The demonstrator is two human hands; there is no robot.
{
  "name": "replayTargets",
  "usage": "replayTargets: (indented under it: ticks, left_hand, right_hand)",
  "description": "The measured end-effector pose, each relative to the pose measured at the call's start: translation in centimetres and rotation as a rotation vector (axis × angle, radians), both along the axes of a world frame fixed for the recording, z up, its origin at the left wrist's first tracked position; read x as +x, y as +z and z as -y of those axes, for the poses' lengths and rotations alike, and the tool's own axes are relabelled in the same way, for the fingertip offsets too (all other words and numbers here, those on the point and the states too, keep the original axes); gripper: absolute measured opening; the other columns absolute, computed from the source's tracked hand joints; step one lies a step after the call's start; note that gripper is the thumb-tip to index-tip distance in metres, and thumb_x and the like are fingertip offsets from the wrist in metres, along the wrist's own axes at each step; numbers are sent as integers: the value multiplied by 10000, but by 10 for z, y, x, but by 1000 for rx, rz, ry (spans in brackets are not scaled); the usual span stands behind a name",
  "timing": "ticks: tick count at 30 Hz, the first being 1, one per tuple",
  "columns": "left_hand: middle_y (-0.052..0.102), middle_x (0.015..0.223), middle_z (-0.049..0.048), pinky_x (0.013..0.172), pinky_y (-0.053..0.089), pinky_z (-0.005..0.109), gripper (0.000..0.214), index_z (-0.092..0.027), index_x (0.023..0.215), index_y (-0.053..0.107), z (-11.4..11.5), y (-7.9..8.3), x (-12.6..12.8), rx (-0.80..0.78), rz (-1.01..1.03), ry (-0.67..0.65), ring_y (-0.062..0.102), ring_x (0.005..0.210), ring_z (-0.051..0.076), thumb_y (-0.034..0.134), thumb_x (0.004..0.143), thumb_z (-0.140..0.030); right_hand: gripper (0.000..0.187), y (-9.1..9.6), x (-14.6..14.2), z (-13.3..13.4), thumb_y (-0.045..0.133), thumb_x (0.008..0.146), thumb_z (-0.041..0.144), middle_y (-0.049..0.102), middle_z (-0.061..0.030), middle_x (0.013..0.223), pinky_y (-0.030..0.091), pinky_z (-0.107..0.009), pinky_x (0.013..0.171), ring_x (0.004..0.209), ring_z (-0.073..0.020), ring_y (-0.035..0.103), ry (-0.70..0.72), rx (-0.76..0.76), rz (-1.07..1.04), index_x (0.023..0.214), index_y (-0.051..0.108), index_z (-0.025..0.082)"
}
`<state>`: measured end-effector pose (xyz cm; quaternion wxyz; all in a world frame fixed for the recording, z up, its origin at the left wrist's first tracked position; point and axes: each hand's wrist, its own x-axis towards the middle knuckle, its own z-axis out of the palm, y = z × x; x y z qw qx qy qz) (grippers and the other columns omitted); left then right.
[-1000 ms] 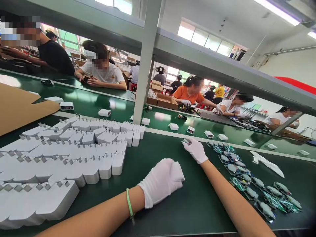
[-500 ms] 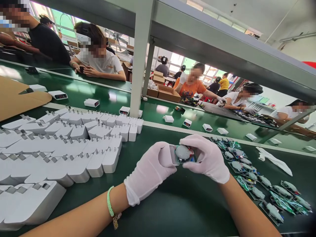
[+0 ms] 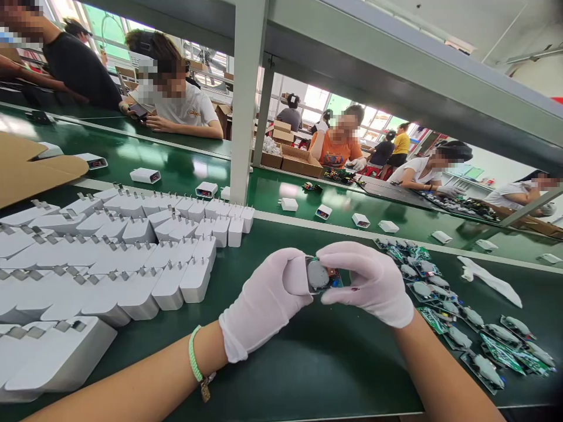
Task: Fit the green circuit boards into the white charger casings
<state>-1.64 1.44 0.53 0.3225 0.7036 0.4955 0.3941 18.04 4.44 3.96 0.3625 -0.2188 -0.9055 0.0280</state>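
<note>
left hand [image 3: 264, 302]: white-gloved, closed on one edge of a small circuit board [image 3: 323, 276]
right hand [image 3: 367, 284]: white-gloved, fingers curled, gripping the opposite edge
board: between both hands, above the green surface [image 3: 316, 363] — grey oval part on top
nearby: white wall chargers [image 3: 132, 264] massed left — loose boards [image 3: 444, 305] in rows right

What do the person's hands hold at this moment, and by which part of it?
The left hand and right hand hold a small circuit board by its opposite edges, its grey component facing the camera.
</note>
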Motion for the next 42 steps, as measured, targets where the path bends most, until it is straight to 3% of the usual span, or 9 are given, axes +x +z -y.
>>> replayTargets:
  ticks: [4,7,10,14,19,23,32,38,42]
  left_hand:
    - [645,1003,10,821,526,329,404,-232,1037,557,0,1,0,35,33,-22,623,875,186,718,668,-264]
    - [653,996,2,832,530,323,451,-241,1058,554,2,0,1,63,43,-62,631,865,182,749,654,-290]
    - [647,1037,2,844,535,326,487,-251,1107,528,3,-2,-1,87,48,-84,639,882,178,745,675,-311]
    - [572,1228,48,970,492,368,471,-240,1124,499,3,-5,-4,244,100,-104,599,1081,203,717,706,-258]
    - [511,1304,71,1068,416,411,436,-236,1115,502,1,-3,-5,353,98,-60,470,1273,232,693,724,-212]
    - [496,1308,67,1048,437,395,413,-244,1101,509,1,1,-6,352,99,-89,494,1242,222,696,733,-220]
    - [508,1224,33,1027,444,357,414,-270,1089,456,4,-4,-8,582,-68,-67,431,1257,216,660,744,-165]
    - [563,1180,42,1043,437,389,426,-263,1148,475,-6,-11,-12,566,-72,25,486,1229,227,654,771,-174]
    - [569,1198,50,982,491,375,453,-284,1195,455,-7,-19,-17,493,57,-25,582,1116,201,631,791,-179]
  right_hand:
    - [437,-2,-4,2,644,794,517,652,-58,964,529,-313,682,812,-197,631,10,72,90,1161,586,287]
    - [710,-8,-7,-1,631,708,657,566,-98,1152,520,-373,781,977,-257,584,-9,48,82,1307,498,301]
    - [876,-16,-10,-5,575,666,751,488,-107,1242,505,-396,826,1027,-267,542,40,-154,-80,1401,383,315]
    - [856,-24,-18,-7,517,752,732,507,-96,1204,513,-348,796,878,-189,574,116,-586,-289,1449,276,297]
    - [804,-28,-25,-3,542,841,592,586,-81,1194,461,-371,954,1113,-229,561,217,-955,-285,1479,193,249]
    - [705,-29,-27,-2,590,824,535,496,-50,1354,458,-359,971,1230,-246,489,281,-994,-286,1426,306,300]
    - [786,-27,-35,1,664,691,633,543,-75,1303,450,-417,975,1246,-321,455,248,-843,-345,1332,450,231]
    - [887,-45,-41,-8,752,665,545,586,-110,1223,450,-424,961,1118,-269,562,292,-1135,-560,1383,358,204]
    - [925,-56,-35,-25,714,705,567,619,-111,1103,504,-416,879,949,-222,645,382,-1226,-667,1418,244,212]
